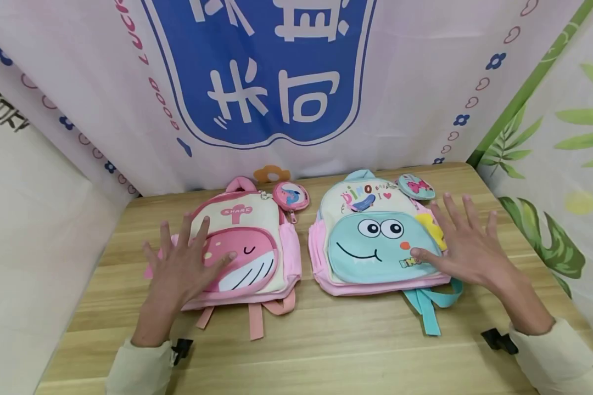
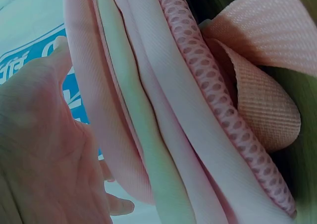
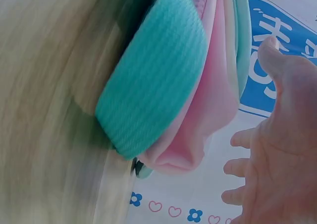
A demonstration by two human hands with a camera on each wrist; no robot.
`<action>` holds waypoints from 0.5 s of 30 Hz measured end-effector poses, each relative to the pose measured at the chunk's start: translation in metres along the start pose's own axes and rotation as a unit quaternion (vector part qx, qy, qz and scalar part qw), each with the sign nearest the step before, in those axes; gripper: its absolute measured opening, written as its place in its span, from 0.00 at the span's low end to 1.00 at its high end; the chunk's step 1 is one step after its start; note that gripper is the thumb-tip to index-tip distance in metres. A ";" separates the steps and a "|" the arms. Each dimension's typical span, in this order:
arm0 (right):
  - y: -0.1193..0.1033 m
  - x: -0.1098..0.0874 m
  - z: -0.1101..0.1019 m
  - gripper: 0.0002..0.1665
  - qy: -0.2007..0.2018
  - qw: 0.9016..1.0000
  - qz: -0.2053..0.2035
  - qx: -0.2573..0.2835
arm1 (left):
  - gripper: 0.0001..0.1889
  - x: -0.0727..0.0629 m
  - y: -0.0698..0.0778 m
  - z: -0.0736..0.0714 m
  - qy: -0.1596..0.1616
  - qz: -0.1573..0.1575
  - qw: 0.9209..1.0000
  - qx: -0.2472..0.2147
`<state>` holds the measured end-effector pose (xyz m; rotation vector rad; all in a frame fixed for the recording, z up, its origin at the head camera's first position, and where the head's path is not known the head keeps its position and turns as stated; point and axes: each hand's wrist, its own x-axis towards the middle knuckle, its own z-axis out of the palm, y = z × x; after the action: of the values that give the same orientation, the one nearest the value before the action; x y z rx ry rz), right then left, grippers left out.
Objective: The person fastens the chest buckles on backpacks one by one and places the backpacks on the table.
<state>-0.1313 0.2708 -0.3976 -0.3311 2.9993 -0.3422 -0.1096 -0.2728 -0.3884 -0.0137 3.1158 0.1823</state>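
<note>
Two children's backpacks lie side by side on a wooden table. The left one is a pink and cream backpack point(image 1: 249, 258) with a whale face, the word SHARK and a round pink coin purse point(image 1: 290, 196) clipped on. Over its left side my left hand point(image 1: 180, 269) spreads its fingers. The other is a light blue backpack point(image 1: 375, 247) with a dinosaur face and a small blue purse point(image 1: 416, 187). At its right edge my right hand point(image 1: 471, 247) is spread, thumb overlapping the front pocket. In both wrist views the palms face the bags' fronts and hold nothing.
Peach straps point(image 1: 256, 321) trail from the left bag and turquoise straps point(image 1: 429, 312) from the right one onto the wooden table point(image 1: 326, 351). A printed cloth point(image 1: 415, 99) hangs behind the table. White cloth with leaf prints point(image 1: 573, 181) hangs at the right.
</note>
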 end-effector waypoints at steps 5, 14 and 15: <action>-0.010 0.003 -0.002 0.71 -0.001 1.000 -0.005 -0.007 | 0.57 0.000 0.000 -0.001 0.004 0.002 1.000 0.002; -0.037 0.013 -0.005 0.68 0.011 1.000 -0.027 -0.007 | 0.57 0.003 -0.010 -0.004 0.015 0.006 0.999 0.032; -0.040 0.014 -0.006 0.68 0.012 0.999 -0.030 -0.002 | 0.57 0.003 -0.012 -0.004 0.016 0.006 0.999 0.037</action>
<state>-0.1379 0.2307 -0.3837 -0.4197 3.0195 -0.3484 -0.1129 -0.2850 -0.3856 0.0041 3.1531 0.0674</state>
